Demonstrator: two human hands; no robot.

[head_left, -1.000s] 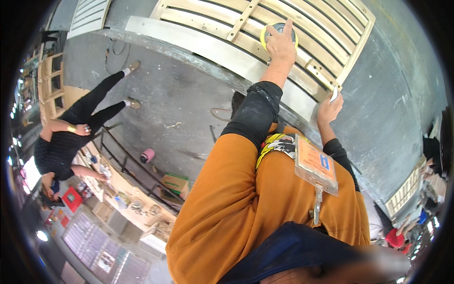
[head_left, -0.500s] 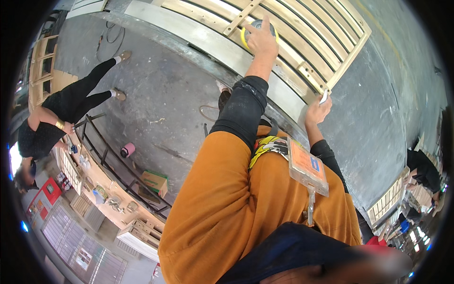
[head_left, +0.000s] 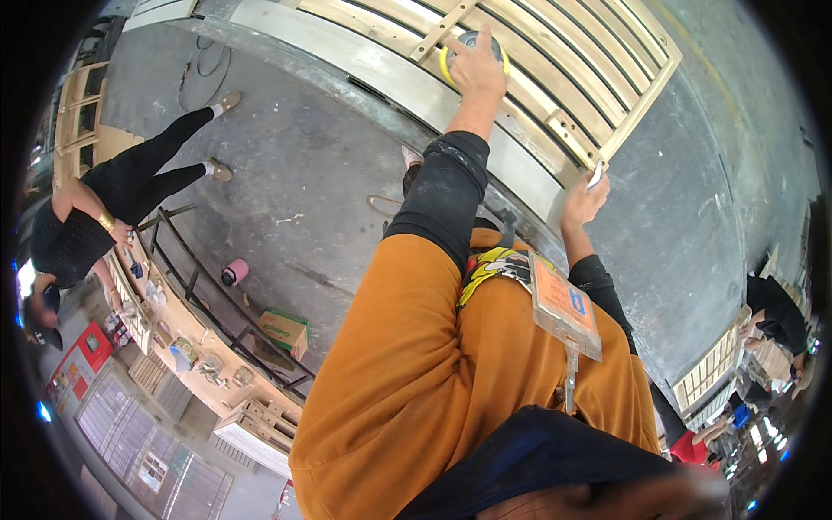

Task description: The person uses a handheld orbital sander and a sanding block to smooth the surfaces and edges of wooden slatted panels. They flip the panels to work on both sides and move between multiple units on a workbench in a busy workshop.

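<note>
A slatted wooden panel (head_left: 607,130) lies on a long pale work surface (head_left: 329,43) at the top of the view. My left hand (head_left: 479,74) rests over a round grey-topped tool with a yellow rim, seemingly a palm sander (head_left: 445,65). It sits on the slats beside a short cross batten (head_left: 442,31), and some fingers spread over its top. At the panel's near right corner, my right hand (head_left: 585,201) is closed around a small white piece (head_left: 595,177). What that piece is cannot be made out.
To the left, a person in black (head_left: 74,225) stands at a curved-looking bench (head_left: 208,347) with small parts on it. A pink container (head_left: 234,272) and a cardboard box (head_left: 283,334) are on the floor. Other people (head_left: 776,312) work at far right near slatted panels.
My left hand and the sander have shifted very slightly left. My right hand stays at the corner. The person on the left has reached a hand down toward the bench.
</note>
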